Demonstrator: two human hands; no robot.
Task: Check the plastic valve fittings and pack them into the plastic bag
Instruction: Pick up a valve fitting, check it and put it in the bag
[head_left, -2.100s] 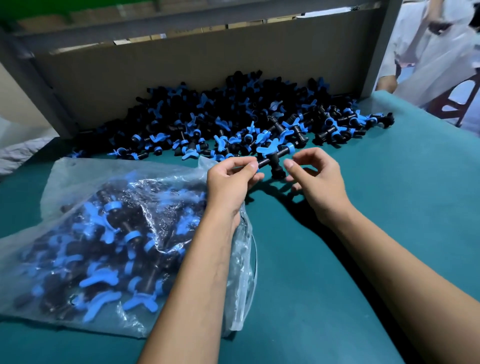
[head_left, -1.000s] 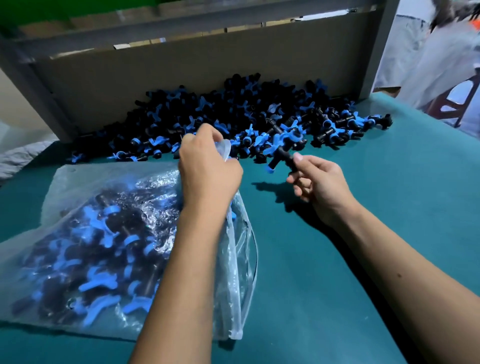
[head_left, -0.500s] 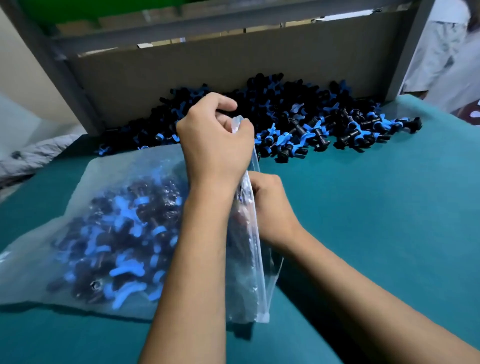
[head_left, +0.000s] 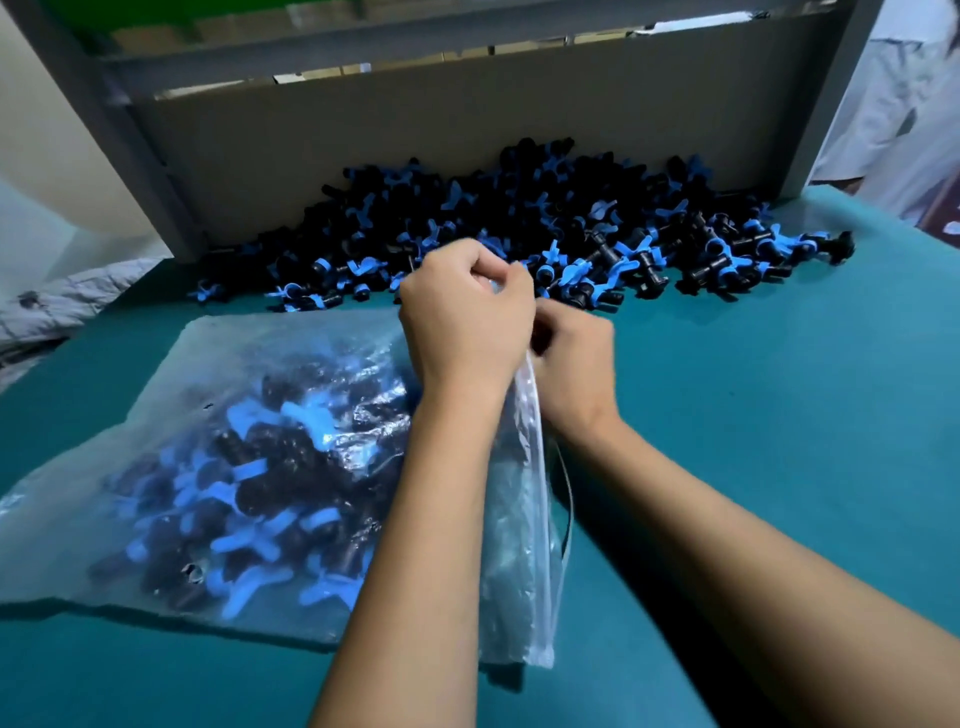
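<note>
A clear plastic bag (head_left: 156, 457), holding several black valve fittings with blue handles, lies on the green table with its mouth facing right. My left hand (head_left: 465, 312) pinches the raised top of the bag's mouth. My right hand (head_left: 574, 364) sits just right of it at the same rim, fingers curled onto the plastic, with its fingertips hidden behind my left hand. No loose fitting shows in either hand. A big pile of valve fittings (head_left: 545, 228) lies beyond the hands, against the cardboard wall.
A cardboard panel (head_left: 415, 135) in a grey frame closes the table's back. The green table top (head_left: 779, 415) lies bare to the right. A person in white clothing (head_left: 904, 104) stands at the far right. Crumpled grey plastic (head_left: 62, 306) lies at the left edge.
My left hand let go of the fitting and lifted the bag's mouth. My right hand carried the fitting into the bag, then came up to the rim beside my left hand.
</note>
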